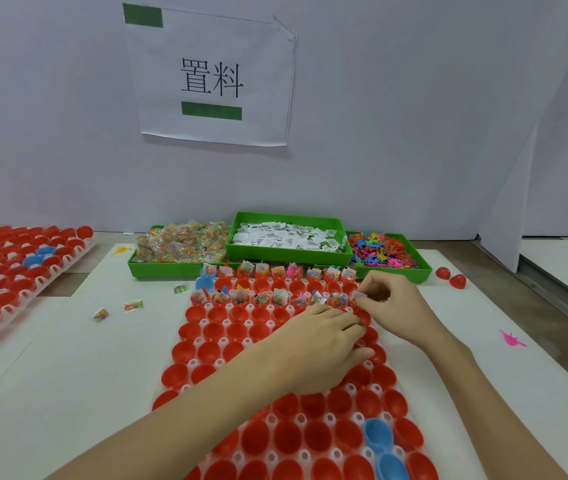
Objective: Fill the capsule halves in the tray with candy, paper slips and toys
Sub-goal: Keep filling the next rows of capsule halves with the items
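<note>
Head view of a white bench (68, 341) at a filling station. Centre: white tray (305, 455) packed with red capsule halves (237, 315), a few blue (377, 434); far two rows already loaded with candy packets and paper slips (261, 297), nearer rows empty. Left hand (320, 351) lying palm-down across the tray's third row, fingers (351, 325) loosely extended and together, holding nothing visible. Right hand (389, 303) at the right end of the second row, fingers (367, 294) curled and pinching a small clear packet (357, 295) over a capsule half. Behind the tray, three green bins: candy packets (180, 245) at left, paper slips (286, 235) in the raised middle bin, coloured toys (384, 252) at right. Loose on the bench: three candy packets (133, 305) left of the tray, a pink toy (512, 339) to the right, two red halves (450, 277) beside the toy bin. Far left: second tray of closed capsules (9, 265). On the wall: printed paper sign (211, 77).
</note>
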### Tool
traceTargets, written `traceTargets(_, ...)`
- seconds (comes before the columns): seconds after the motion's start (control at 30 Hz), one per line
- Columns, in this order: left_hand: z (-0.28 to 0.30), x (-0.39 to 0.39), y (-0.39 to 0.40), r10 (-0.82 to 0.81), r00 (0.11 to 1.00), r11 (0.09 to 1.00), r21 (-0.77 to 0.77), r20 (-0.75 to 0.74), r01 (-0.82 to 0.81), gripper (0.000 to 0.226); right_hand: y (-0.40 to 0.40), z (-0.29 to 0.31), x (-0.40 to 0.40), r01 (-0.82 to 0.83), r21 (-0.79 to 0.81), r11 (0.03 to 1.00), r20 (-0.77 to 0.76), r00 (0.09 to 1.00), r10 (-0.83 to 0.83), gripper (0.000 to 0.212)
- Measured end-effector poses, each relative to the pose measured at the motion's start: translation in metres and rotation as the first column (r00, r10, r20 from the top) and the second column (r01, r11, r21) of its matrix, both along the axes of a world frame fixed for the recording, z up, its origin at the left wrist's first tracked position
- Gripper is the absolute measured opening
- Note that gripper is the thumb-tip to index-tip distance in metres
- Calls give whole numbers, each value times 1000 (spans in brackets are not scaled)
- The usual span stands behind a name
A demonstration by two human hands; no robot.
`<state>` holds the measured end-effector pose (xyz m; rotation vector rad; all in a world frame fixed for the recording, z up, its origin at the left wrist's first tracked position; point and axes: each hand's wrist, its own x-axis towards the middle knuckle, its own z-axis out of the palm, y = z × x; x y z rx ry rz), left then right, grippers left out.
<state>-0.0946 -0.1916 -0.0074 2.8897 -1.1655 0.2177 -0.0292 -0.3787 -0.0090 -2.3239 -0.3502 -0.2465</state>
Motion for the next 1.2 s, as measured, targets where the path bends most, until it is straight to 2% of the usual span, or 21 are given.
traceTargets(0.13, 1, -1, 2, -16, 1000, 1000, -11, -21, 15, 54, 1, -3, 0, 28, -24, 999, -36, 999, -28, 9)
traceTargets(0.27, 1, 2, 3, -15, 998, 1000, -20, -54, 14, 55, -4, -5, 2, 46, 84, 995, -133, 990, -34, 8)
traceTargets(0.5, 1, 2, 3, -18, 998, 1000, 3, -60, 19, 57, -13, 1, 0, -38, 89, 995, -138, 989, 50, 10)
traceTargets(0.7, 7, 2, 2, -16, 997, 999, 35, -74, 18, 58, -11, -2, 1, 4, 27, 1000, -55, 999, -3, 5)
traceTargets(0.8, 11, 2, 2, -13, 997, 998, 58, -79, 18, 58, -7, -1, 1, 48, 3, 999, 15, 999, -48, 10)
traceTargets(1.0, 14, 4, 3, -27, 995, 997, 65, -93, 33, 57, 1, 10, 3, 10, -224, 975, 6, 1000, -9, 8)
traceTargets(1.2, 13, 3, 3, -34, 996, 996, 77, -79, 40, 57, 4, 24, 5, -73, -473, 878, 1, 997, 83, 17)
